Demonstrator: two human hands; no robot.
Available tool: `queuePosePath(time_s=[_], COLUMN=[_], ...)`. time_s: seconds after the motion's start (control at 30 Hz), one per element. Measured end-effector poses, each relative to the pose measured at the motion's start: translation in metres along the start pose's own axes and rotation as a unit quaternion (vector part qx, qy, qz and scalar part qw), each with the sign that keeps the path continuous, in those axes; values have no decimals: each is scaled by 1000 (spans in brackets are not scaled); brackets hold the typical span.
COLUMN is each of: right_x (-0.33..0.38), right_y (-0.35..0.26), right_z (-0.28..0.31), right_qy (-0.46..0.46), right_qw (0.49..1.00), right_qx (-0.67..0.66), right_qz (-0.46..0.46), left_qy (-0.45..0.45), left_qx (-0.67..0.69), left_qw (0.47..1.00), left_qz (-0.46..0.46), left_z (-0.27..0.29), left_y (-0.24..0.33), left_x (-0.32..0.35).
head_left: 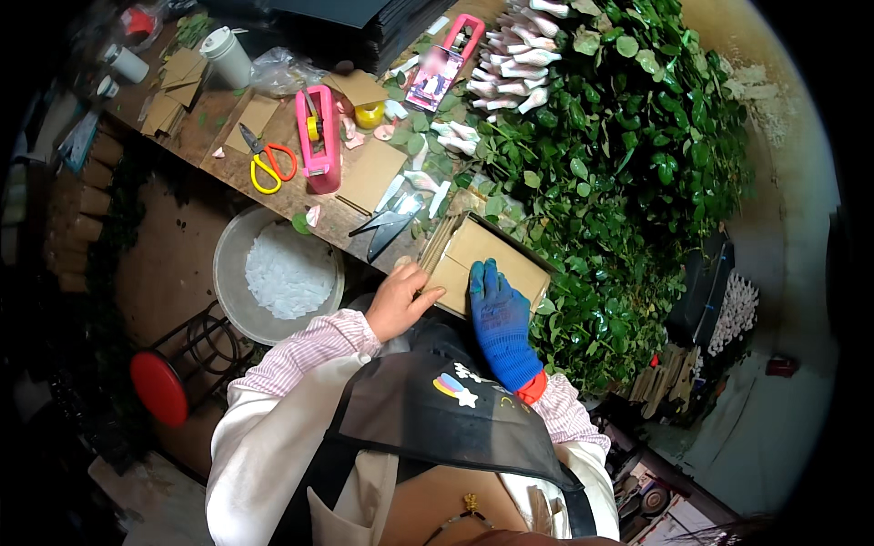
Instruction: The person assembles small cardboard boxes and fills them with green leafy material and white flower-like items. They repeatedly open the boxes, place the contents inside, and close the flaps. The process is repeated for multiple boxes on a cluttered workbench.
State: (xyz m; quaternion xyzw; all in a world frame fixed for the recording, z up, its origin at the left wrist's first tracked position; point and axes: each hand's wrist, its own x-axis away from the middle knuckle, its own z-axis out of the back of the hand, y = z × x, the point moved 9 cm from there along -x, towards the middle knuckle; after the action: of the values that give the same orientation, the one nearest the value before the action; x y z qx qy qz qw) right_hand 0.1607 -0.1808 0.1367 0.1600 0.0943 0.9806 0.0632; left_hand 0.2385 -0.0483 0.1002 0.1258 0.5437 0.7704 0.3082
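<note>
My bare left hand is at the near left corner of a stack of brown cardboard sheets, its thumb along the near edge and its fingers bent at the left side. The sheets lie in a shallow dark-rimmed tray at the table's front edge. My right hand, in a blue knitted glove with darker fingertips, rests flat on the top sheet with fingers stretched out. Just beyond the left hand lie dark-bladed scissors, apart from it.
Pink tape dispenser, orange-and-yellow scissors, phone and white cup are on the table. Leafy stems with wrapped heads crowd the right. A bucket of white pieces and red stool stand left.
</note>
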Motion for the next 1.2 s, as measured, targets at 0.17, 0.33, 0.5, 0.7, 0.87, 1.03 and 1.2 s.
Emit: queuePosePath(time_s=[0.17,0.33,0.5,0.7,0.87,1.03,1.2], right_x=[4,4,2,2,5,6,3], right_y=[-2,-4,-4,-3,-4,-5,-6], right_z=[0,0,-4,-9,-9,-10,-8], right_qy=[33,31,-2,-19,9,12,18], right_qw=[999,999,1000,999,999,1000,1000], right_qx=[0,-15,-23,-36,-23,-9,-8], right_qz=[6,1,-16,-29,-21,-16,-19], left_qy=[-80,-205,-110,-135,-164,-315,-373], left_qx=[183,324,-446,-211,36,18,-71], left_qw=[969,887,888,951,948,914,906], left_qz=[145,258,10,183,269,255,186], left_z=[-23,-33,24,31,26,21,33], left_y=[-35,-68,-103,-129,-98,-75,-44], left_x=[3,-5,-36,-43,-37,-27,-44])
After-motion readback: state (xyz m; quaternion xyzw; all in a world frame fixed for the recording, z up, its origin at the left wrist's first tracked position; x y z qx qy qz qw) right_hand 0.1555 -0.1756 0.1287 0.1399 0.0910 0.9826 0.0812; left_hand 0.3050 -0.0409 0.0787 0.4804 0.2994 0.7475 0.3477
